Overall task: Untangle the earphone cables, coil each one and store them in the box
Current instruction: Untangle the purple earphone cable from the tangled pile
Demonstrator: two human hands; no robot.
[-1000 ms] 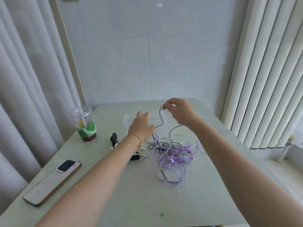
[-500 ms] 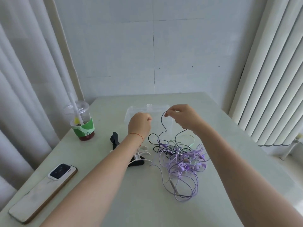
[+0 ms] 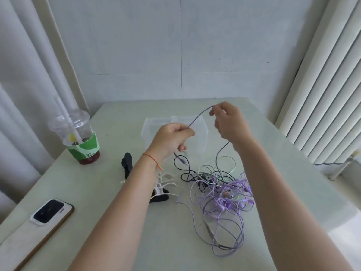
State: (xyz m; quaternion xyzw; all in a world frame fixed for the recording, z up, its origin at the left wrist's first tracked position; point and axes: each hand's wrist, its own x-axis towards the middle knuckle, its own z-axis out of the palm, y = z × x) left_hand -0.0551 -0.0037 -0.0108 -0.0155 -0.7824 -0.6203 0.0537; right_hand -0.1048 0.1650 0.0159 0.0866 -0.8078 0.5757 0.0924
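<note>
Both hands are now lifting higher than a moment ago: left hand (image 3: 172, 137) and right hand (image 3: 227, 122) pinching one dark cable (image 3: 199, 116) taut between them. It's separating from the tangle (image 3: 220, 192); box (image 3: 203, 141) is holding nothing yet.

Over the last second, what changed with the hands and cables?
The left hand, open near the box a second ago, now pinches the dark cable that the right hand was already holding; a short span runs between them. The tangle, clear box, phone and cup stayed put.
</note>
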